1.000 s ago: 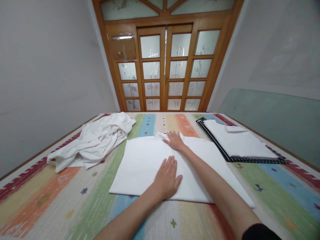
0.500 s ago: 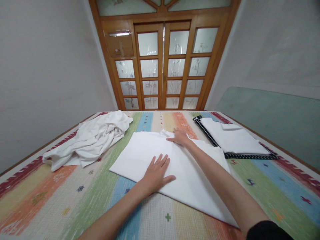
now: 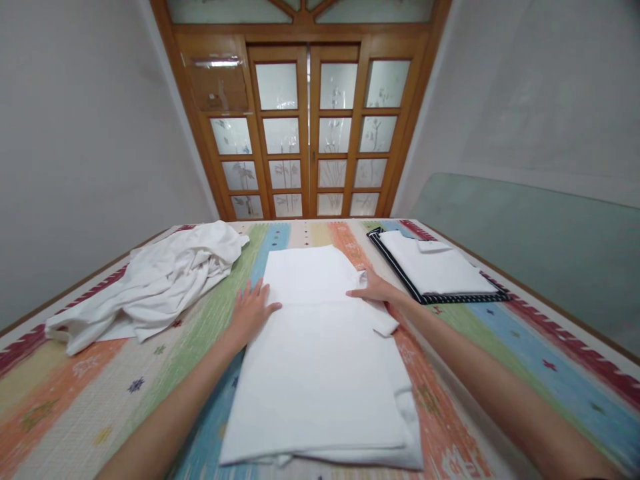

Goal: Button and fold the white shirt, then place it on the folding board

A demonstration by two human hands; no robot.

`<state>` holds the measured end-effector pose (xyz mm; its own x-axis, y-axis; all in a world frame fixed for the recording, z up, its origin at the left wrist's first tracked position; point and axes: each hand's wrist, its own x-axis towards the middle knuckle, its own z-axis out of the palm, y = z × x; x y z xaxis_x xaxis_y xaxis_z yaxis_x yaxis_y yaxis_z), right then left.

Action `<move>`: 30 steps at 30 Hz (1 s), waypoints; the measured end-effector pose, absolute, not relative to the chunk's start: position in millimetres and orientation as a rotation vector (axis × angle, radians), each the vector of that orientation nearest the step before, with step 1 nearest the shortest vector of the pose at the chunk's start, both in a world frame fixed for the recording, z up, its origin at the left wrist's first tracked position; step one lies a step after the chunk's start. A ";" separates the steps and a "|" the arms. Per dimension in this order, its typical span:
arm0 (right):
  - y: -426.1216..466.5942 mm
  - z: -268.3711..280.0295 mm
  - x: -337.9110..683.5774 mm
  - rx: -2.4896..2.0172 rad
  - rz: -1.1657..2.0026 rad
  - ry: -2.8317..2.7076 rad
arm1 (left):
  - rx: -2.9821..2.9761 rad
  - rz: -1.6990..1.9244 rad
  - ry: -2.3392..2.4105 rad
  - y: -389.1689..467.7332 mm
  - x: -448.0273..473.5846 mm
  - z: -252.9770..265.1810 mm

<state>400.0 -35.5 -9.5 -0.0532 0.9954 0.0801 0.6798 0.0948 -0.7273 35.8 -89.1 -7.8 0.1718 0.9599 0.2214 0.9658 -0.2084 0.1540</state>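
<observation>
A white folded shirt [image 3: 320,360] lies lengthwise in front of me, its small collar-like bit and a folded flap showing along the right edge. My left hand [image 3: 250,310] rests at its upper left edge, fingers spread, the thumb on the fabric. Across from it, my right hand [image 3: 375,290] touches the upper right edge by the collar-like bit. That thumb is stretched over the cloth, apart from the fingers, which are partly hidden. Neither hand appears to pinch the cloth.
A crumpled white garment [image 3: 170,280] lies to the left on the striped, patterned cover [image 3: 165,393]. To the right is a folded stack, a white garment [image 3: 435,267] on a black one with white stripes [image 3: 400,270]. Wooden glass-paned doors [image 3: 307,120] stand beyond.
The white shirt has turned from lying slanted to pointing away from me. My left hand has moved left to its edge, and my right hand has shifted to the right edge.
</observation>
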 end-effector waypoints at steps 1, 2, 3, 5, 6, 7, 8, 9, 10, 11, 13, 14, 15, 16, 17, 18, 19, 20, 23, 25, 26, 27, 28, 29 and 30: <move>-42.8 -6.9 402.6 -1.583 0.797 -1.740 | -2.372 -0.535 -1.992 -83.1 33.6 -10.7; -50.1 -3.6 404.6 -1.539 0.901 -1.658 | -2.376 -0.655 -2.017 -77.9 31.9 -13.2; -57.2 0.0 406.4 -1.501 0.995 -1.554 | -2.391 -0.780 -2.045 -73.5 30.3 -15.0; -70.3 7.4 409.3 -1.438 1.154 -1.300 | -2.412 -1.044 -2.144 -67.2 26.7 -15.5; -76.2 10.6 410.6 -1.414 1.218 -1.184 | -2.396 -1.185 -2.230 -65.2 24.7 -14.2; -81.5 13.1 411.6 -1.390 1.272 -1.096 | -2.359 -1.335 -2.328 -63.8 22.5 -11.8; -86.1 14.9 412.4 -1.370 1.316 -1.033 | -2.302 -1.483 -2.432 -63.0 20.3 -8.6; -90.1 15.9 412.6 -1.352 1.353 -0.996 | -2.238 -1.621 -2.530 -62.7 18.4 -4.9; -93.4 16.2 412.1 -1.337 1.382 -0.980 | -2.180 -1.741 -2.616 -63.0 16.8 -1.0; -95.9 16.0 410.9 -1.324 1.404 -0.982 | -2.142 -1.838 -2.690 -63.7 15.7 2.8; -98.2 14.2 406.6 -1.295 1.434 -1.017 | -2.146 -1.975 -2.814 -66.6 15.2 9.0; -97.9 13.0 404.0 -1.272 1.429 -1.054 | -2.185 -2.024 -2.858 -68.5 15.6 11.3; -96.7 11.8 401.4 -1.247 1.407 -1.106 | -2.254 -2.053 -2.880 -70.6 16.4 12.9; -94.6 10.7 399.3 -1.226 1.380 -1.174 | -2.350 -2.053 -2.881 -72.7 17.3 14.1; -91.7 9.9 397.6 -1.220 1.354 -1.255 | -2.464 -2.024 -2.862 -74.5 18.1 14.9; -88.2 9.3 396.5 -1.230 1.328 -1.343 | -2.579 -1.973 -2.830 -76.0 18.9 15.4; -84.4 9.1 396.0 -1.257 1.305 -1.430 | -2.677 -1.910 -2.793 -77.0 19.3 15.7; -80.5 9.2 395.9 -1.292 1.279 -1.506 | -2.743 -1.852 -2.761 -77.5 19.4 15.8; -72.3 9.7 395.7 -1.353 1.205 -1.646 | -2.776 -1.791 -2.706 -77.5 17.4 15.9; -71.8 10.2 394.3 -1.356 1.231 -1.669 | -2.760 -1.812 -2.697 -77.8 14.6 16.2; -73.3 10.7 393.1 -1.357 1.263 -1.653 | -2.762 -1.831 -2.694 -78.5 13.0 16.6; -75.6 11.3 391.5 -1.357 1.298 -1.618 | -2.762 -1.855 -2.694 -79.6 11.6 17.4; -78.6 12.4 389.7 -1.358 1.330 -1.565 | -2.759 -1.883 -2.697 -81.2 10.3 18.5; -81.9 13.9 387.7 -1.357 1.358 -1.501 | -2.749 -1.918 -2.698 -83.2 9.3 19.9; -85.2 16.0 385.9 -1.353 1.385 -1.435 | -2.731 -1.958 -2.696 -85.4 8.4 21.8</move>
